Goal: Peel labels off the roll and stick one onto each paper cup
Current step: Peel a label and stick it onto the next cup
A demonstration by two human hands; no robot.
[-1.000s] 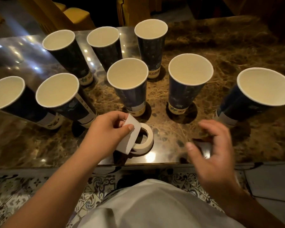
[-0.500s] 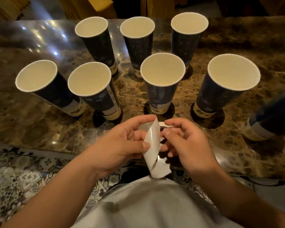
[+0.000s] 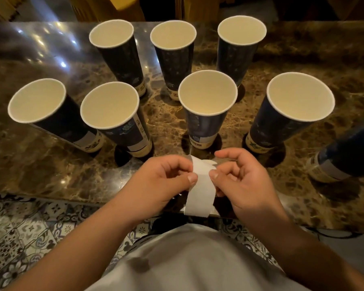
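Head view shows the left hand [image 3: 162, 181] and right hand [image 3: 242, 181] pinching a white label strip [image 3: 201, 192] between thumbs and curled fingers, its tail hanging below them, paper cups [image 3: 207, 106] standing just beyond on the marble table [image 3: 40, 164].

Dim warm light, glare spots on the table [image 3: 40, 38], wide-angle bowing at edges
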